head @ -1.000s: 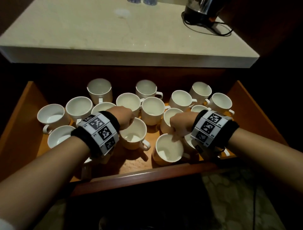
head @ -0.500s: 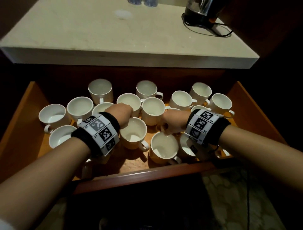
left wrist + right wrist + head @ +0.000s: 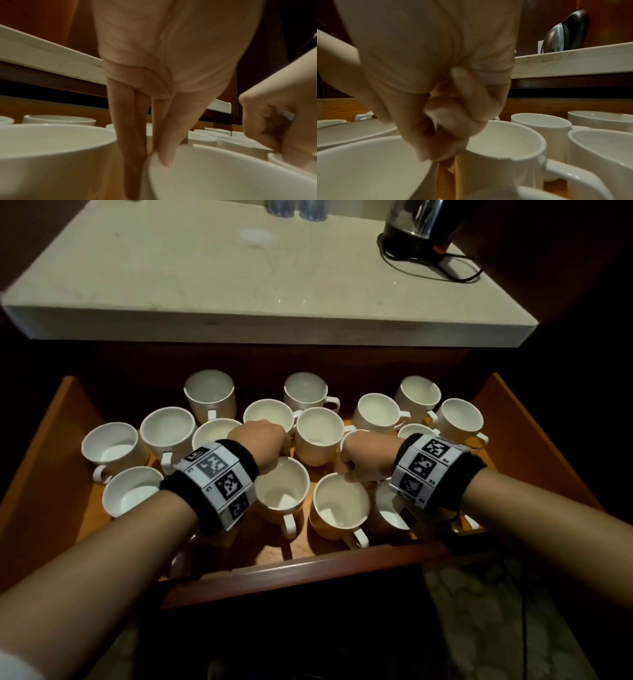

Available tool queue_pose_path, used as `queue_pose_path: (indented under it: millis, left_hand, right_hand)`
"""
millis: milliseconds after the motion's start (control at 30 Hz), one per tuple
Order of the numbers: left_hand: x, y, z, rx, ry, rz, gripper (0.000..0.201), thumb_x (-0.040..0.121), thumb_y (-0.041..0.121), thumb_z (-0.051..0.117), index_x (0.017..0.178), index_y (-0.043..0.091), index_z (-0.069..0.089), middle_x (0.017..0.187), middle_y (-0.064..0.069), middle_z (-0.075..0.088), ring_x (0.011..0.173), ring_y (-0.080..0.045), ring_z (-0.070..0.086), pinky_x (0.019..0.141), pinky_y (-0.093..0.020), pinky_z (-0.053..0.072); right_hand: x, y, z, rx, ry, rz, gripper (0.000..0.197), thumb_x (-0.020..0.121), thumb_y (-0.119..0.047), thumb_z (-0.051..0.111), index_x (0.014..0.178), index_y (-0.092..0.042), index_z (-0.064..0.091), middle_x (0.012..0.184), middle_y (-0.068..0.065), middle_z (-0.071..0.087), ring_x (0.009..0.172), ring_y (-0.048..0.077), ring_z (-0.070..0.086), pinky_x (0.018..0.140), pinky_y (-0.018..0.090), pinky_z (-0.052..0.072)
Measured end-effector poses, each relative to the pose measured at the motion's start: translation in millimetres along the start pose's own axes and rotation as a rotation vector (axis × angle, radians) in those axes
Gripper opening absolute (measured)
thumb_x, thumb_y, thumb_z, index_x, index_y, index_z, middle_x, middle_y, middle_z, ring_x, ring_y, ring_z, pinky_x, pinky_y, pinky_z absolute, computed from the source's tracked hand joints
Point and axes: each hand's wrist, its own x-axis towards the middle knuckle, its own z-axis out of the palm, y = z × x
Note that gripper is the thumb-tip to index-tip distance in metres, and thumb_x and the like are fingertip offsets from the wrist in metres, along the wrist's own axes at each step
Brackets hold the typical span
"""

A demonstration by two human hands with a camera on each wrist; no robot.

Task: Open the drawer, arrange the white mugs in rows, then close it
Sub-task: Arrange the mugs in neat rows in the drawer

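The wooden drawer (image 3: 308,575) stands pulled out, with several white mugs upright in it in loose rows. My left hand (image 3: 270,450) pinches the far rim of a front-middle mug (image 3: 281,494); in the left wrist view the thumb (image 3: 164,152) lies inside that mug's rim (image 3: 223,175) and the fingers outside. My right hand (image 3: 352,469) pinches the far rim of the neighbouring mug (image 3: 342,505), whose handle points to the front; the right wrist view shows its curled fingers (image 3: 435,152) on that rim (image 3: 368,169). The two held mugs stand side by side, close together.
A pale stone countertop (image 3: 239,278) overhangs the back of the drawer, and on it sits a kettle (image 3: 421,224) with a black cord. More mugs crowd behind and beside both hands. A bare strip of drawer floor (image 3: 260,549) lies along the front wall.
The right hand has slid its mug a little left, turning the handle toward the front. The left hand's mug has shifted slightly forward, its handle also turned frontward.
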Motion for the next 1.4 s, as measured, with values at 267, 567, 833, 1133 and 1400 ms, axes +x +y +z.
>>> queue_pose_path:
  millis: [267,567,833,1133,1400]
  left_hand:
    - [3.4,-9.6,-4.3,-0.057,-0.106,-0.016,0.030,0.085,0.011,0.060,0.113,0.020,0.064,0.114,-0.006,0.065,0.106,-0.024,0.059,0.081,-0.030,0.045]
    - [5.4,-27.2,-25.5,-0.311,0.085,-0.194,0.018,0.085,0.023,0.064,0.102,0.019,0.068,0.104,-0.006,0.071,0.098,-0.023,0.066,0.086,-0.033,0.052]
    - [15.2,-22.3,-15.7,-0.292,0.003,-0.161,0.043,0.091,0.024,0.054,0.133,0.019,0.053,0.136,-0.004,0.055,0.127,-0.022,0.049,0.100,-0.028,0.039]
    - [21.1,-21.8,-23.2,-0.313,-0.033,-0.193,0.038,0.095,0.030,0.048,0.121,0.004,0.060,0.123,-0.013,0.062,0.116,-0.026,0.055,0.090,-0.029,0.042]
    - [29.3,-14.4,-22.2,-0.271,-0.054,-0.191,0.042,0.096,0.031,0.045,0.133,0.011,0.052,0.132,-0.009,0.057,0.123,-0.024,0.051,0.097,-0.029,0.041]
  right_hand:
    - [-1.0,4.4,-7.1,-0.013,-0.004,0.015,0.026,0.092,-0.025,0.055,0.089,-0.002,0.068,0.074,0.007,0.055,0.070,0.021,0.049,0.054,0.025,0.037]
    - [33.6,15.4,-33.6,0.167,0.250,0.048,0.024,0.091,-0.031,0.057,0.101,-0.013,0.069,0.102,0.008,0.068,0.094,0.023,0.062,0.073,0.029,0.044]
    - [69.1,5.7,-40.2,0.092,0.228,0.034,0.038,0.091,-0.022,0.057,0.128,-0.017,0.052,0.128,0.009,0.054,0.117,0.026,0.053,0.089,0.034,0.044]
    - [73.8,21.1,-38.8,0.030,0.172,0.028,0.043,0.090,-0.020,0.060,0.132,-0.021,0.049,0.130,0.008,0.051,0.119,0.027,0.051,0.093,0.036,0.043]
    - [76.2,19.6,-29.0,0.089,0.122,0.057,0.057,0.082,-0.006,0.065,0.130,-0.018,0.037,0.126,0.012,0.048,0.109,0.032,0.054,0.087,0.039,0.046]
